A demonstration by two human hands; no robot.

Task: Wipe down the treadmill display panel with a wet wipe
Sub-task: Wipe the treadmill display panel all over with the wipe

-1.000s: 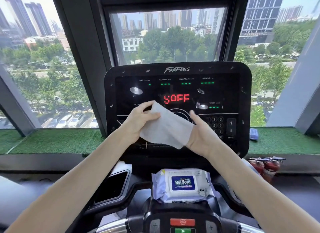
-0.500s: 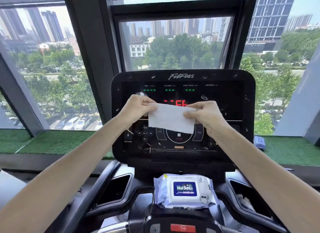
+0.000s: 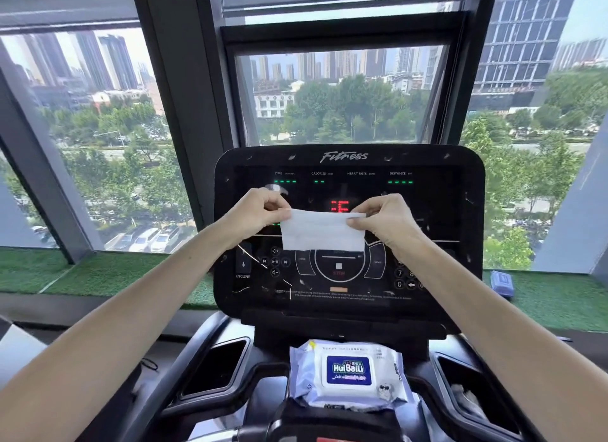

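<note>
Lifted from the lower keys since a second ago, the left hand [image 3: 260, 211] and right hand [image 3: 385, 223] now pull the once-slack wipe flat. The treadmill display panel [image 3: 437, 211] reads "Fitness" on top, then TIME, CALORIES, HEART RATE, DISTANCE, with INCLINE at lower left. Specks dot it, so wiping looks not yet begun, the whole face left. Below sits a "HuiBaiLi" wipe pack [image 3: 348, 374]. Each hand pinches an upper corner of the wet wipe [image 3: 324, 231], held before the red digits.
</note>
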